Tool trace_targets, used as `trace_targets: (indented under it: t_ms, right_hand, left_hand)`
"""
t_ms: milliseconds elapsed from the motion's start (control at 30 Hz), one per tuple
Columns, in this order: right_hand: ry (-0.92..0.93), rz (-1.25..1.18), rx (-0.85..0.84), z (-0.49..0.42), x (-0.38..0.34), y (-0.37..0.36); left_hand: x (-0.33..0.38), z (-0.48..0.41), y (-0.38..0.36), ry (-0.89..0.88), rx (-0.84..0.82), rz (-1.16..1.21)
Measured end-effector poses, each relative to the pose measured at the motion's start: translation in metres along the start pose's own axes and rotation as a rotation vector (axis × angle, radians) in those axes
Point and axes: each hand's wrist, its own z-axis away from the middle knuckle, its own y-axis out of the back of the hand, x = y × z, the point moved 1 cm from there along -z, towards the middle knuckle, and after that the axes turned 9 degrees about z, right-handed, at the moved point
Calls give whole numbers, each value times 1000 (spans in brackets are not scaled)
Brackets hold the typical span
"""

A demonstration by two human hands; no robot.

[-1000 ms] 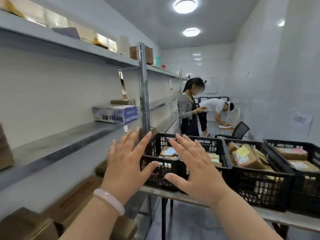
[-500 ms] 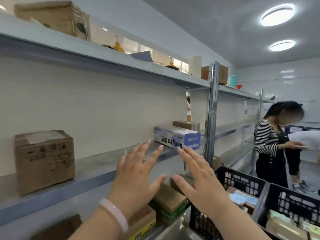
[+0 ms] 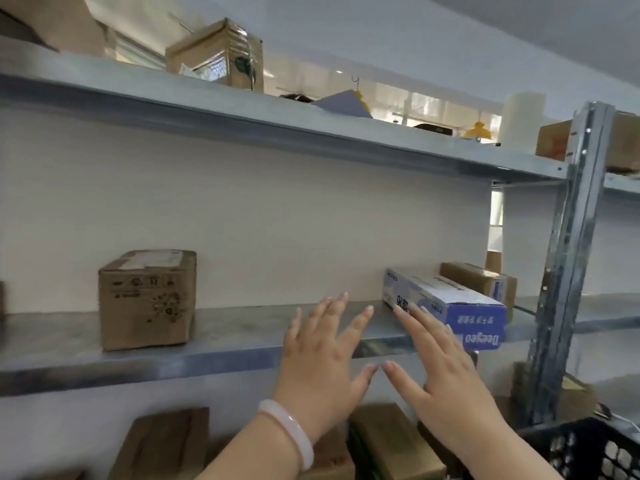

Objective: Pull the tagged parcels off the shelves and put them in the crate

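Both hands are up in front of the middle shelf, and neither holds a thing. The left hand has its fingers spread and straight, a pale bracelet on the wrist. The right hand is splayed just as wide, its fingertips lying across the near end of the blue box. Whether they touch it, I cannot tell.

That blue box sits at the right end of the shelf, angled, with its printed end out at the front edge. It's long and slim and looks like thin card, so probably light and stiff but easy to dent. One palm on each long side should do it, no pinching the end flap.

Toward the left end stands a brown carton with a white label on top. It's chunkier and likely heavier, a job for two hands low on its sides. The black crate waits at bottom right.
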Motion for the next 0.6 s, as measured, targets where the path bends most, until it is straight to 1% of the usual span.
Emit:
trace_targets:
  t_ms: [100, 267, 333, 400, 467, 600]
  right_hand:
    - [76, -57, 4, -12, -12, -10]
    - [178, -103, 60, -38, -30, -18]
    - [201, -91, 72, -48, -34, -22]
    - [218, -50, 71, -58, -34, -26]
    - [204, -14, 70, -68, -28, -29]
    - [101, -10, 71, -80, -6, -34]
  left_hand:
    - [-11, -1, 6, 26, 12, -40]
    - [-39, -12, 20, 108, 95, -154]
    - [-50, -17, 20, 140, 96, -156]
    - [-55, -23, 14, 131, 80, -140]
    - [-54, -32, 4, 107, 62, -126]
    - [-44, -54, -24, 58, 28, -74]
